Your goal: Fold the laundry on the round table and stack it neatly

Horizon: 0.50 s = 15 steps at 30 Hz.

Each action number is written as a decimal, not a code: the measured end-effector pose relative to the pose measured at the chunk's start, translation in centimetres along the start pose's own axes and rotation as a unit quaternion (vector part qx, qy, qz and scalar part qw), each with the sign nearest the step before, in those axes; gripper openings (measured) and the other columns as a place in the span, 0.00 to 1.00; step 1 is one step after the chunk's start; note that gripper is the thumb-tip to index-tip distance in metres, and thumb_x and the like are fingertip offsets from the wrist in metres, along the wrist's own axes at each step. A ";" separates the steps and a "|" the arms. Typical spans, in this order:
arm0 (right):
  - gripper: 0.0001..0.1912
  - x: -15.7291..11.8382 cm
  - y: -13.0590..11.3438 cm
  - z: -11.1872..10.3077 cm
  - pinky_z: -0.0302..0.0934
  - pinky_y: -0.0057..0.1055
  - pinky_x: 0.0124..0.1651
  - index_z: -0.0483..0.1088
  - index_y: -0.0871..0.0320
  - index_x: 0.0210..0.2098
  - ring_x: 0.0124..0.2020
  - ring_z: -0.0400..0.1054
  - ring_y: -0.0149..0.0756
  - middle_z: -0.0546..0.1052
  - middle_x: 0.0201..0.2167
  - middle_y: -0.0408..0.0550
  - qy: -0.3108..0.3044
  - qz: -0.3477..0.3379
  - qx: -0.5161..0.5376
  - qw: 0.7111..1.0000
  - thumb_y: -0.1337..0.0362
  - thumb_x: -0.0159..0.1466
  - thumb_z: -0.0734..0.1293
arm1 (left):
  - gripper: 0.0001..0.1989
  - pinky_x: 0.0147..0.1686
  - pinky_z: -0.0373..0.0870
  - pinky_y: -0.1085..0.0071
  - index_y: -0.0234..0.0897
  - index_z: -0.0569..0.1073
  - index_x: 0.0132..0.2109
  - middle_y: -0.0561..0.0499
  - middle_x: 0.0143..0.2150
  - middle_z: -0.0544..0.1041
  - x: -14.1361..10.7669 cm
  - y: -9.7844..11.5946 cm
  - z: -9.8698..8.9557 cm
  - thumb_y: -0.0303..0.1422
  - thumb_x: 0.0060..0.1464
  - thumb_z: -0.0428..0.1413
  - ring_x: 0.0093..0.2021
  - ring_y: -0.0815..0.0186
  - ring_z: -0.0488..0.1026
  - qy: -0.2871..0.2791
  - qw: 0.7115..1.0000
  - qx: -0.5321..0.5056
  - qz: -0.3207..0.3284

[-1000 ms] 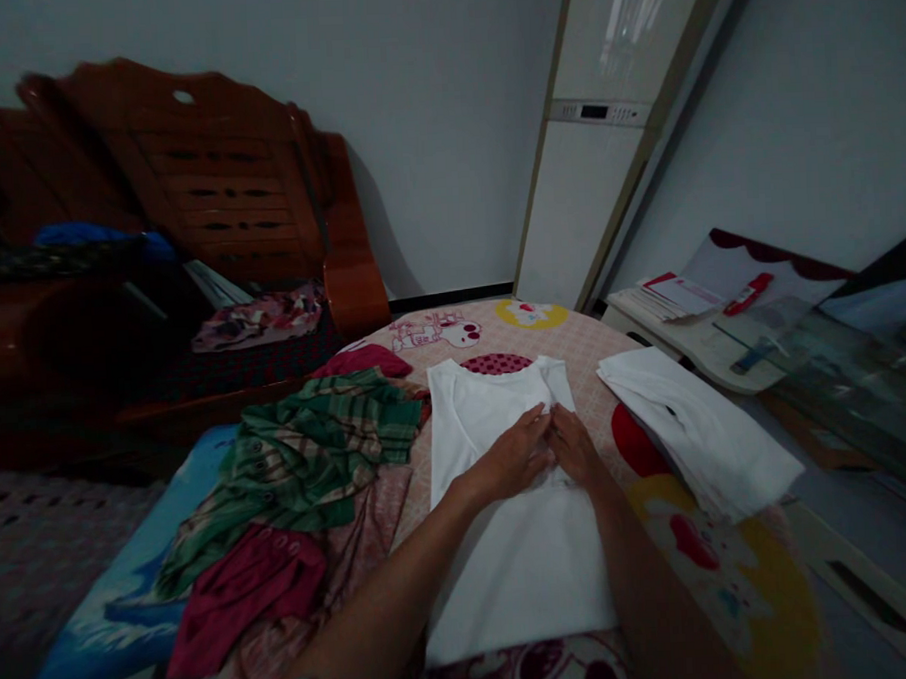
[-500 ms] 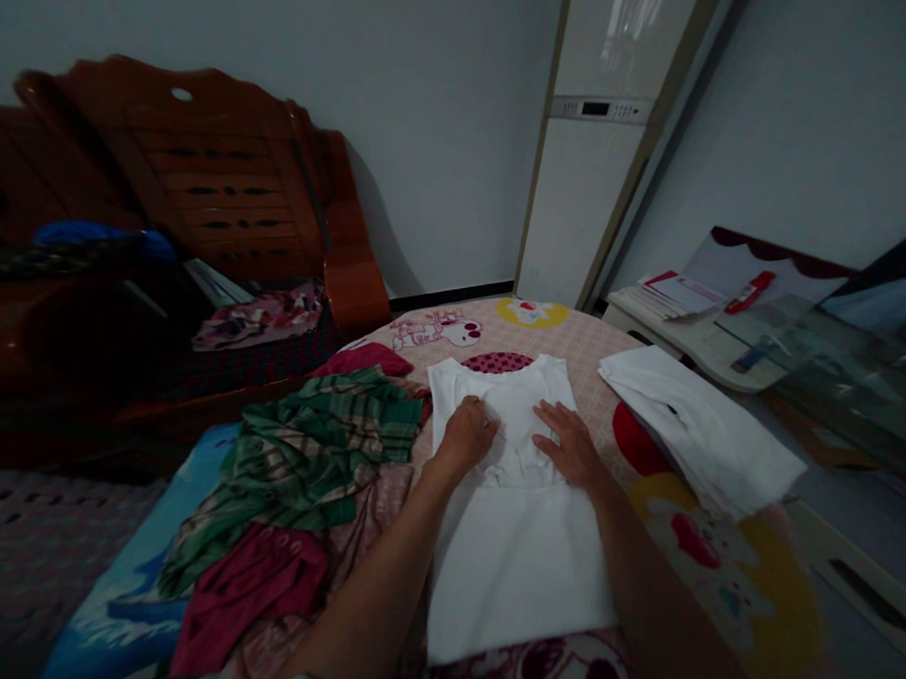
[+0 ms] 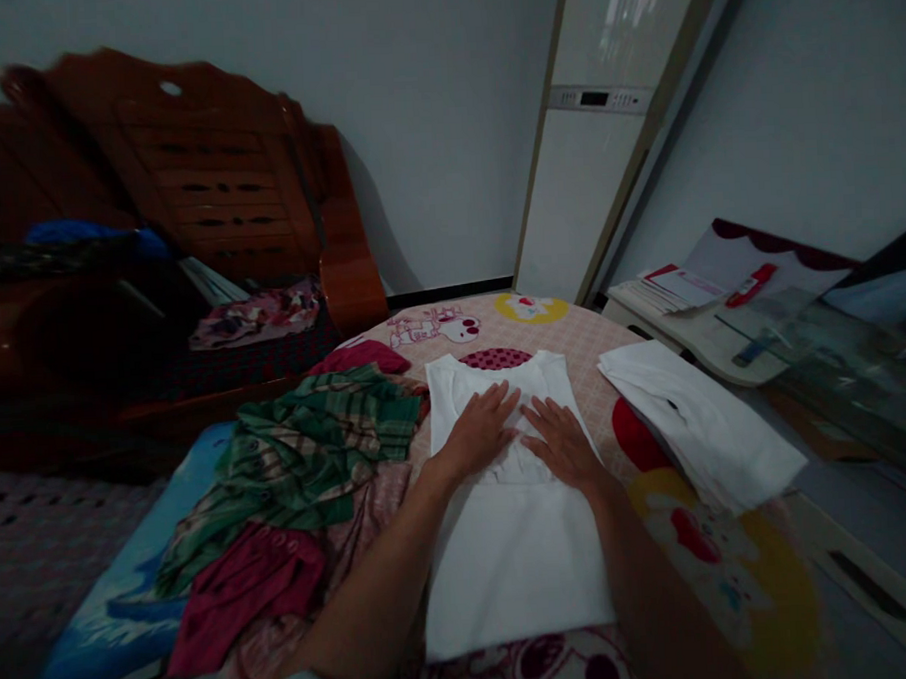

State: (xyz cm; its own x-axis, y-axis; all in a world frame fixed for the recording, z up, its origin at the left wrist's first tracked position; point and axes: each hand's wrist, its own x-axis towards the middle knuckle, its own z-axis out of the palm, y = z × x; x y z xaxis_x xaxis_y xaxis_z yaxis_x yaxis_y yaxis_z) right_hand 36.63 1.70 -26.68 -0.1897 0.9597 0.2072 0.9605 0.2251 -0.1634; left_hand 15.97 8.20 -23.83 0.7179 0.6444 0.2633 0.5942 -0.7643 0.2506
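A white sleeveless dress (image 3: 519,567) lies spread on the round table, its neckline at the far end and its skirt part toward me. My left hand (image 3: 479,428) rests flat on the upper left of the bodice, fingers stretched out. Beside it my right hand (image 3: 561,440) lies flat on the bodice too, fingers spread. The fingertips of the two hands come close together below the neckline. Small wrinkles show in the cloth around the waist seam. Neither hand holds anything.
A pink patterned cloth (image 3: 573,344) covers the table. Folded white clothing (image 3: 701,419) lies at the right. Crumpled green plaid clothing (image 3: 300,456) and a magenta garment (image 3: 246,594) are heaped at the left. Behind stand a wooden sofa (image 3: 212,170) and a tall white air conditioner (image 3: 574,194).
My left hand has opened from a curled grip on the bodice and now lies flat, a little nearer the middle. My right hand has shifted slightly left and stays flat.
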 end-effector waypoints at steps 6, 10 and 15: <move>0.31 -0.2 0.3 0.2 0.44 0.51 0.68 0.57 0.53 0.67 0.70 0.46 0.49 0.56 0.69 0.52 0.003 -0.012 -0.001 1.000 0.47 0.69 0.58 | 0.28 0.65 0.52 0.48 0.44 0.56 0.69 0.43 0.71 0.54 -0.9 -0.7 1.4 0.45 0.65 0.46 0.70 0.52 0.52 -0.035 0.996 0.073 -0.030; 0.31 -0.2 0.3 0.2 0.44 0.52 0.68 0.57 0.52 0.67 0.70 0.47 0.50 0.57 0.69 0.52 0.012 -0.017 -0.005 1.000 0.47 0.69 0.58 | 0.29 0.66 0.52 0.49 0.45 0.56 0.69 0.43 0.71 0.55 -0.8 -0.7 1.4 0.46 0.65 0.46 0.70 0.52 0.52 -0.030 0.995 0.087 -0.036; 0.31 -0.1 0.5 0.3 0.44 0.51 0.68 0.57 0.51 0.67 0.70 0.48 0.49 0.57 0.69 0.51 0.014 -0.015 0.000 1.000 0.48 0.68 0.59 | 0.30 0.66 0.50 0.48 0.45 0.55 0.70 0.43 0.71 0.54 -0.6 -0.9 1.6 0.46 0.64 0.47 0.71 0.53 0.51 -0.029 0.997 0.061 -0.043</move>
State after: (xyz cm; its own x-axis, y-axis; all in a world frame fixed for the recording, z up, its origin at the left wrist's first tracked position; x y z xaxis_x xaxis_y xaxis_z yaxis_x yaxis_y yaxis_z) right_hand 37.06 1.75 -27.07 -0.2115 0.9475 0.2397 0.9548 0.2527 -0.1563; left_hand 15.59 8.45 -25.73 0.6802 0.7080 0.1899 0.6914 -0.7057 0.1548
